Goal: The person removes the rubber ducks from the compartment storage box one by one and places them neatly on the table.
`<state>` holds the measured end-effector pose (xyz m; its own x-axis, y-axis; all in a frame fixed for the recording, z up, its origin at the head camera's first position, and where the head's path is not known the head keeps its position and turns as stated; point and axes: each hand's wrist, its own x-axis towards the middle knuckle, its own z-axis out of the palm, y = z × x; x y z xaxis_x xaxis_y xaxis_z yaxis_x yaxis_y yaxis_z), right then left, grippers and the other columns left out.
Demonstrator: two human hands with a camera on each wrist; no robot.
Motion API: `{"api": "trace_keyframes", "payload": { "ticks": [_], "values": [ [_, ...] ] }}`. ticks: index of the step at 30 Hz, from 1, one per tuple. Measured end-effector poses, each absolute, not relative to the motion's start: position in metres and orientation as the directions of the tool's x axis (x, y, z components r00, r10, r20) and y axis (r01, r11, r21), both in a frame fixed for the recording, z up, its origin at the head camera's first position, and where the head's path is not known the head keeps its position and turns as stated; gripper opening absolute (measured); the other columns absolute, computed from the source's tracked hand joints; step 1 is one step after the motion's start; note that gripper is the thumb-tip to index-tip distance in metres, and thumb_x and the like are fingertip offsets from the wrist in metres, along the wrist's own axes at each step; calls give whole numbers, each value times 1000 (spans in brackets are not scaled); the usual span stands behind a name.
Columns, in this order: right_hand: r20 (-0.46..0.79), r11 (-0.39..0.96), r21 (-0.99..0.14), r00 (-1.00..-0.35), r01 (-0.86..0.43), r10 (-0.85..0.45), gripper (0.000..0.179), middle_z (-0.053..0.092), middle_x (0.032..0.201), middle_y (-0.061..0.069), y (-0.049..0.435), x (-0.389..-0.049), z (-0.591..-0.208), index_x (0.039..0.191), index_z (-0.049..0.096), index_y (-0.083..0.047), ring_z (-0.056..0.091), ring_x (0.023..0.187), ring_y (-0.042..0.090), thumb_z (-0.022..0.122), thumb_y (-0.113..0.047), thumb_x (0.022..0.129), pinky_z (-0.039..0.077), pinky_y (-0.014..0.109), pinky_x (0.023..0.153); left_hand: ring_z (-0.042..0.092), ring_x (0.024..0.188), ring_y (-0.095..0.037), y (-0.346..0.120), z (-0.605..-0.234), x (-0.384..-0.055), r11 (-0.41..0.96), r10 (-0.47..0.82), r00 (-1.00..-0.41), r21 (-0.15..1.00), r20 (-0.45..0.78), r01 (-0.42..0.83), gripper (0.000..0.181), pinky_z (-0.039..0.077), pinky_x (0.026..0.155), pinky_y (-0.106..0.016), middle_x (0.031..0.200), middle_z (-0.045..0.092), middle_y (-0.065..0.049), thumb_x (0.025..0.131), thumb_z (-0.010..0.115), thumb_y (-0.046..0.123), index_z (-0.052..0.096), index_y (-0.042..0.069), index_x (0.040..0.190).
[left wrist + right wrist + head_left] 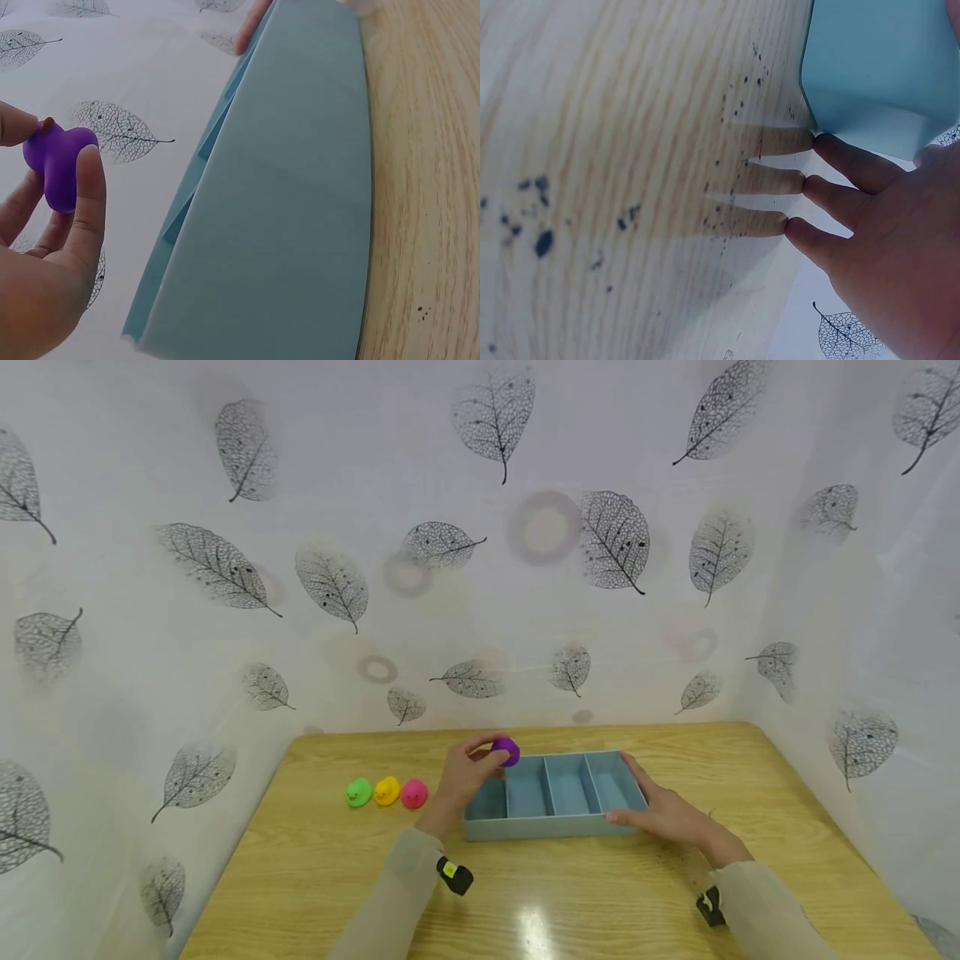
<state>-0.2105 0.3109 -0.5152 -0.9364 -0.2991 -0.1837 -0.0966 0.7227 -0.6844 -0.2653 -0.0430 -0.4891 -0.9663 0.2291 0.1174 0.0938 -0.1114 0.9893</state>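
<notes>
Between the thumb and fingertips of my left hand (462,774) is a small purple rubber duck (60,161), held above the leftmost compartment of a blue-grey divided box (555,827). In the left wrist view, the duck is clear of the box's wall. My right hand (671,814) holds the box's right end, its thumb on the front side and a finger along the far right corner. Several of its fingertips touch the table in the right wrist view. Green (358,792), yellow (387,791) and pink (414,793) rubber ducks sit in a row left of the box.
The wooden table (300,877) carries the box and ducks. White leaf-patterned sheeting (480,610) rises behind the table and along both sides. Dark specks (544,244) mark the tabletop near the right hand.
</notes>
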Motion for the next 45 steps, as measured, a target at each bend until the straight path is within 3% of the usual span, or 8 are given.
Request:
{"api": "trace_keyframes", "payload": {
  "ticks": [10, 17, 26, 36, 45],
  "values": [
    [-185, 717, -690, -936, -93, -300, 113, 10, 172, 34, 312, -212, -517, 168, -14, -37, 37, 144, 65, 71, -56, 96, 41, 78, 108, 74, 89, -23, -61, -488, -263, -97, 178, -980, 993, 86, 69, 35, 67, 78, -35, 119, 73, -26, 98, 73, 6, 69, -5, 130],
    [-195, 726, -683, -937, -83, -291, 114, 9, 171, 35, 312, -212, -517, 167, -15, -38, 37, 143, 66, 71, -58, 96, 42, 78, 108, 73, 85, -14, -75, -489, -264, -163, 131, -988, 985, 86, 64, 35, 66, 75, -30, 118, 73, -25, 98, 71, 2, 66, -12, 129],
    [-190, 721, -687, -937, -86, -293, 113, 9, 172, 34, 311, -210, -516, 168, -15, -37, 37, 143, 66, 71, -56, 96, 42, 78, 108, 72, 85, -15, -101, -489, -262, -241, 54, -995, 968, 87, 72, 34, 66, 72, -29, 107, 75, -6, 100, 68, 1, 64, -14, 130],
    [-189, 733, -675, -939, -87, -286, 113, 12, 170, 37, 311, -209, -515, 168, -15, -36, 43, 139, 66, 71, -57, 96, 44, 77, 106, 75, 85, -12, -130, -491, -260, -183, -4, -991, 974, 135, 134, 34, 66, 74, -29, 104, 78, -4, 100, 67, 1, 63, -16, 130],
    [-182, 733, -674, -939, -97, -292, 113, 12, 170, 36, 310, -209, -514, 168, -14, -35, 43, 139, 66, 71, -57, 96, 44, 77, 106, 75, 85, -11, -155, -495, -260, -159, -39, -991, 978, 131, 136, 33, 66, 74, -28, 103, 77, 5, 101, 65, 0, 61, -17, 130]
  ]
}}
